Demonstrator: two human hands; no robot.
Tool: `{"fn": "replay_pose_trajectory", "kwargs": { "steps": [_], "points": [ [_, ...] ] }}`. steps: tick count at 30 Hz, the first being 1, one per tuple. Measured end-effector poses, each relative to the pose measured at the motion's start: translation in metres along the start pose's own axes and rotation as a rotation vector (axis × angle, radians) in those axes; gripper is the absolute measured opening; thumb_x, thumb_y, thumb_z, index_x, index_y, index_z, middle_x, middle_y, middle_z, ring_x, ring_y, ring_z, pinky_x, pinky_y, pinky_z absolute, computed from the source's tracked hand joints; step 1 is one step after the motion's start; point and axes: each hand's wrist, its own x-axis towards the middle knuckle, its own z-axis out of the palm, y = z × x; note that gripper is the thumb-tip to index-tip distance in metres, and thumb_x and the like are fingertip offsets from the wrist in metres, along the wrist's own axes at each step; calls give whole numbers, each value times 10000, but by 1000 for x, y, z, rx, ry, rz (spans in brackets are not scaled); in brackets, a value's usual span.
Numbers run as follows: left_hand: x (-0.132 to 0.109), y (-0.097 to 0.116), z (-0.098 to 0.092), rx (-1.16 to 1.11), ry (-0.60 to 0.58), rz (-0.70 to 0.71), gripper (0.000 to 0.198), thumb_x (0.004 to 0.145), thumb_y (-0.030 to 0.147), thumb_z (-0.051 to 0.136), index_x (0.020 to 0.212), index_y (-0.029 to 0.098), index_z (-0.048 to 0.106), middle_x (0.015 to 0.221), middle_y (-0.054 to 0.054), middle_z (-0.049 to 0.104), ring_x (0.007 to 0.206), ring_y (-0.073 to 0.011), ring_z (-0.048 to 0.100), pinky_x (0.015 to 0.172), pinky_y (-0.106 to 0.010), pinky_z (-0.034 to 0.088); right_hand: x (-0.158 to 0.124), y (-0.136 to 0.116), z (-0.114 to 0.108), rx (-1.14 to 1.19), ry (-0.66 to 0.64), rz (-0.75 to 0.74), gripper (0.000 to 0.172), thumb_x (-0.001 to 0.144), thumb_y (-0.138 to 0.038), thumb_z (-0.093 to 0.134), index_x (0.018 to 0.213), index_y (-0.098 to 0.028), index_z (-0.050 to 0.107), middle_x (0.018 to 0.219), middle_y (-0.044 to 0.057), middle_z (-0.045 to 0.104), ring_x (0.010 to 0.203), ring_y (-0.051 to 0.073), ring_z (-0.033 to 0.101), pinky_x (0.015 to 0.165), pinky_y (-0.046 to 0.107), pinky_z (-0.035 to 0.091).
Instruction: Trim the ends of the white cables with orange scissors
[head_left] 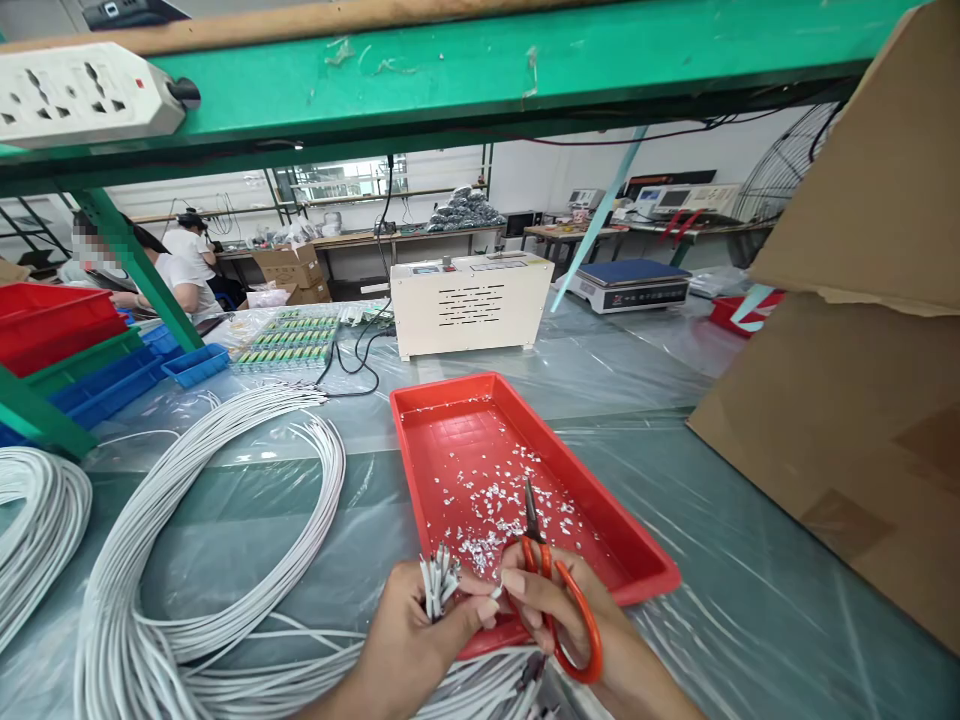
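Observation:
My left hand (416,615) is closed around a bundle of white cables (440,580), their cut ends pointing up out of the fist. Orange-handled scissors (579,625) sit in my right hand (570,595), with the dark blades pointing away from me over a red tray (652,580). Fingertips of both hands meet at one small white cable end (496,592). White scraps (491,500) lie scattered over the tray's floor. More white cable (285,690) runs beneath my hands in a thick loop to the left.
A second cable coil (45,530) lies far left, near stacked bins (67,330). Behind the tray stand a cream machine (472,305) and a scale (630,285). Cardboard (862,430) walls the right. A green beam (450,75) with a power strip (90,95) crosses above. Two people sit back left.

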Motion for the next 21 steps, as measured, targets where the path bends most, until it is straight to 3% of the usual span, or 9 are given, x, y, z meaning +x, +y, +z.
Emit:
{"fn": "replay_pose_trajectory", "kwargs": {
  "steps": [5, 8, 12, 16, 21],
  "points": [
    [1, -3, 0, -35, -2, -121, 304, 648, 307, 693, 859, 100, 617, 568, 11, 545, 417, -60, 417, 330, -140, 355, 1, -1, 1, 56, -22, 29, 247, 651, -351, 665, 626, -149, 525, 415, -92, 408, 353, 25, 313, 395, 174, 218],
    [0, -2, -1, -47, -50, -97, 414, 632, 284, 711, 995, 126, 592, 577, 25, 520, 456, -72, 434, 338, -138, 384, 3, 0, 1, 55, -28, 28, 262, 651, -352, 669, 604, -149, 510, 412, -90, 413, 350, 24, 315, 398, 175, 226],
    [0, -1, -1, -6, -114, -73, 345, 710, 321, 636, 987, 114, 636, 582, -1, 538, 467, -75, 438, 368, -151, 405, 3, 1, 2, 29, -46, 9, 266, 680, -356, 654, 605, -151, 503, 424, -86, 423, 347, 27, 343, 412, 178, 278],
    [2, 3, -1, 26, -118, -36, 293, 747, 312, 600, 962, 124, 661, 610, -10, 573, 413, -38, 392, 380, -143, 392, 2, 1, 2, -4, -52, -17, 306, 718, -412, 610, 606, -153, 492, 471, -86, 439, 339, 18, 354, 508, 215, 380],
    [3, 2, -1, 9, -44, -73, 311, 703, 299, 649, 958, 120, 644, 512, 45, 492, 376, -42, 427, 375, -149, 405, 2, 0, 0, -165, 34, -50, 299, 722, -455, 581, 703, -169, 496, 493, -74, 430, 395, 58, 389, 426, 190, 309]
  ]
}}
